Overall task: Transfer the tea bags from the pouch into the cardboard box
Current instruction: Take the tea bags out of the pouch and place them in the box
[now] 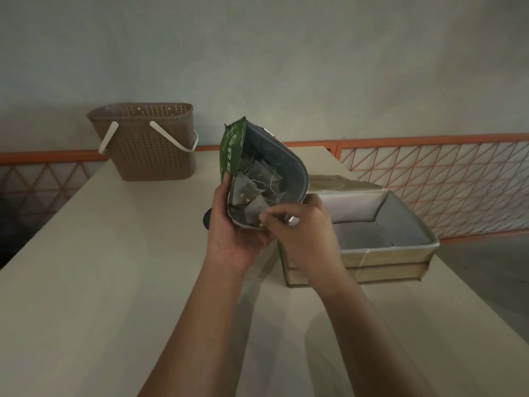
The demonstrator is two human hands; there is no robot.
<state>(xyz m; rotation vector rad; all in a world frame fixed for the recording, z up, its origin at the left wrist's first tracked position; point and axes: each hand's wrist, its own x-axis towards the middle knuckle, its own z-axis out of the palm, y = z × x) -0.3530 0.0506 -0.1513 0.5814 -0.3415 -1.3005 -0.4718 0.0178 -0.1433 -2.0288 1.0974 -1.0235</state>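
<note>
Spanning pale table (100, 282), grey wall (286, 67)

Dim, soft focus, wide-angle bend at edges; faint arm shadows, light src maybe overhead.

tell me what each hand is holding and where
The left hand grips the open green pouch around its lower left edge. The right hand pinches a tea bag at the pouch mouth.
</note>
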